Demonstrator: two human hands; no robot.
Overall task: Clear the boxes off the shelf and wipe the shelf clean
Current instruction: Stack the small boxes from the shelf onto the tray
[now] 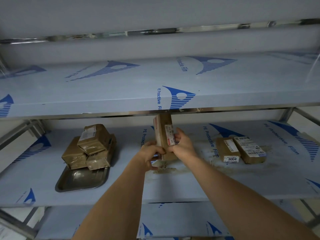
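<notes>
Cardboard parcel (163, 135) stands upright mid-shelf (242, 184); both hands' fingers (176, 135) clasp it, so I should lift straight, clearing the grime.

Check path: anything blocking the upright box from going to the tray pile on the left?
Nothing visible on the shelf between them. Both hands, left and right, grip the upright box; bare film lies between it and the tray. The upper shelf edge sits just above the box top, limiting lift.

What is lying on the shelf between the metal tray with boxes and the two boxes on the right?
The head view shows both hands gripping an upright box there, over sandy dirt.
</notes>
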